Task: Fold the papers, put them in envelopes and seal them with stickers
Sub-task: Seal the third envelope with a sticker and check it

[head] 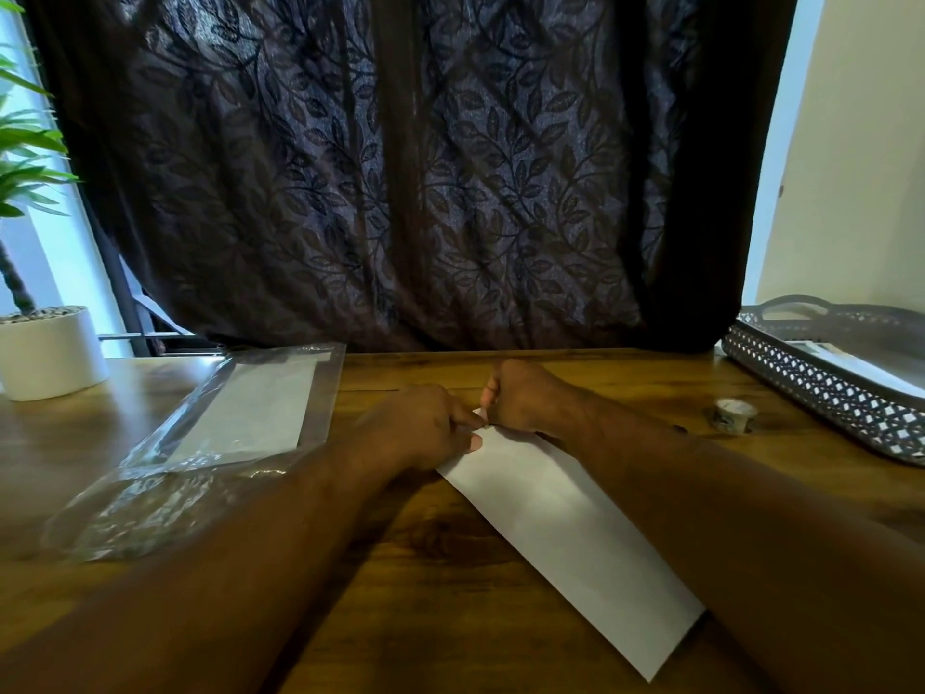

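Closest up are both bare forearms, coming in from the near corners and meeting mid-table. Between them a white envelope (565,523) lies flat and diagonal on the wooden table (450,618), one corner near-right and the other end pointing to the centre. At that far end the left hand (420,428) pinches the tip with curled fingers and thumb. The right hand (520,398) is balled up on the same tip, gripping it too; whatever tiny bit sits between the fingertips is too small to make out.

Left of the hands there's a crinkly clear plastic sleeve (150,498) with white sheets inside. Off to the right sits a small tape roll (734,415), and just beyond it a grey lattice tray (821,388) holding something white. Far left is a white plant pot (50,353). Behind the table hangs a dark leaf-pattern curtain (400,167), with a pale wall (851,142) on the right.
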